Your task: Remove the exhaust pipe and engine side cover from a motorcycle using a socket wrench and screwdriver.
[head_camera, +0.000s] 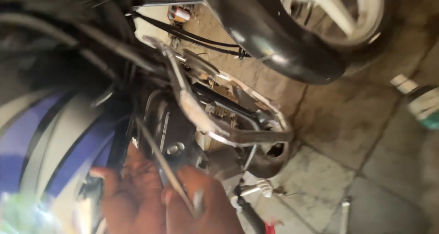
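Observation:
The view is blurred and tilted. My right hand (203, 206) is at the bottom centre, closed around a thin metal rod-like tool (157, 154) that slants up toward the dark engine casing (171, 133) of a motorcycle. My left hand (130, 197) is just beside it with fingers stretched out toward the engine's underside, touching the tool's shaft or close to it. A bent silver guard bar (196, 110) curves over the engine above both hands.
A purple-and-white fuel tank (41, 147) fills the left. A black mudguard (270, 42) and white spoked wheel (338, 14) sit top right. A ribbed footpeg (265, 186), a metal tool on the floor (345, 215) and a white-green container (425, 106) lie on concrete slabs (347, 124).

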